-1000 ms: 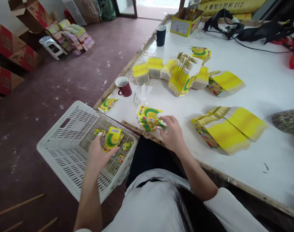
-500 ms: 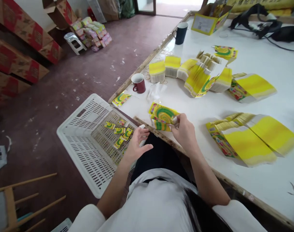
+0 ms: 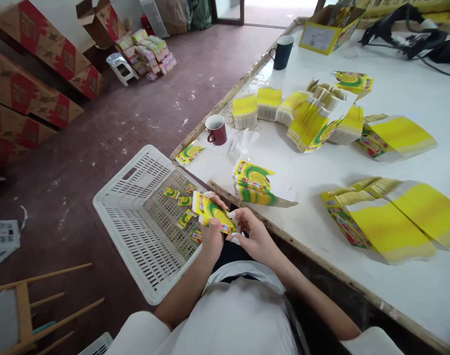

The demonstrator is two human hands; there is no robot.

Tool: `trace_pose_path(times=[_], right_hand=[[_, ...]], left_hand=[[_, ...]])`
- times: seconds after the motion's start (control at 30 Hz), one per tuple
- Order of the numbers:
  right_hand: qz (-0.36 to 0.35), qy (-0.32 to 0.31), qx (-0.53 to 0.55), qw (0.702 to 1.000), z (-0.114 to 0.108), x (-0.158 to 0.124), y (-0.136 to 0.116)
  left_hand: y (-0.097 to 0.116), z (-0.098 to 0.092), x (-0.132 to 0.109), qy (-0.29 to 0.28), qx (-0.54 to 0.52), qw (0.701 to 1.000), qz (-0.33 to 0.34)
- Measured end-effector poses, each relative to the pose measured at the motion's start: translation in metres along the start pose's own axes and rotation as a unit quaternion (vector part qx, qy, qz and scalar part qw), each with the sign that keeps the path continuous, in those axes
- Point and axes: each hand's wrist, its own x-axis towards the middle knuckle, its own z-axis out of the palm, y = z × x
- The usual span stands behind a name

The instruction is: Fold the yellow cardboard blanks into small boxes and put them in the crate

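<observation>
A yellow and green packet (image 3: 212,213) is held up beside the table edge, over the near side of the white crate (image 3: 126,217). My left hand (image 3: 212,239) grips it, thumb on the printed face and fingers behind. The fingers of my right hand (image 3: 250,232) are pinched at the packet's right end. White covers sit on some fingertips. On the table (image 3: 284,172), just beyond my hands, a fanned pile of similar packets (image 3: 255,183) lies near the wooden edge. Several small yellow packets (image 3: 184,201) lie inside the crate.
A red mug (image 3: 216,130) and a dark mug (image 3: 283,52) stand along the table's left edge. Stacks of yellow cartons (image 3: 391,212) cover the right side. Red and brown boxes (image 3: 43,84) and a wooden stool (image 3: 23,315) are at the left.
My right hand has moved left from the pile on the table with a packet. My left hand was open and now holds this packet. The camera view has shifted slightly.
</observation>
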Motion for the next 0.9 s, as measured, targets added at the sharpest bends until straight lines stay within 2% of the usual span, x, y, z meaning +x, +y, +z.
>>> trace_pose_path(times=[0.07, 0.33, 0.47, 0.57, 0.7, 0.83, 0.9], right_hand=[[0.005, 0.003, 0.008, 1.000, -0.002, 0.001, -0.002], [0.019, -0.002, 0.068, 0.997, 0.009, -0.002, -0.005], [0.023, 0.038, 0.104, 0.994, 0.004, 0.000, -0.004], [0.019, 0.031, 0.125, 0.991, 0.003, 0.003, -0.001], [0.015, 0.014, 0.152, 0.988, 0.008, 0.003, 0.006], [0.017, 0.013, 0.161, 0.987, 0.007, 0.001, 0.007], [0.009, -0.003, 0.140, 0.990, 0.007, -0.001, 0.005]], left_hand=[[-0.005, -0.002, -0.004, -0.019, 0.014, 1.000, 0.012], [-0.003, 0.002, -0.007, 0.012, -0.109, 0.993, 0.047], [0.000, 0.003, -0.006, -0.016, -0.114, 0.993, 0.020], [0.002, 0.008, -0.005, -0.015, -0.125, 0.991, -0.037], [-0.002, 0.016, -0.003, -0.010, -0.098, 0.992, -0.082], [-0.009, 0.016, -0.004, 0.030, -0.061, 0.996, -0.062], [-0.012, 0.014, -0.006, 0.032, -0.010, 0.998, -0.052]])
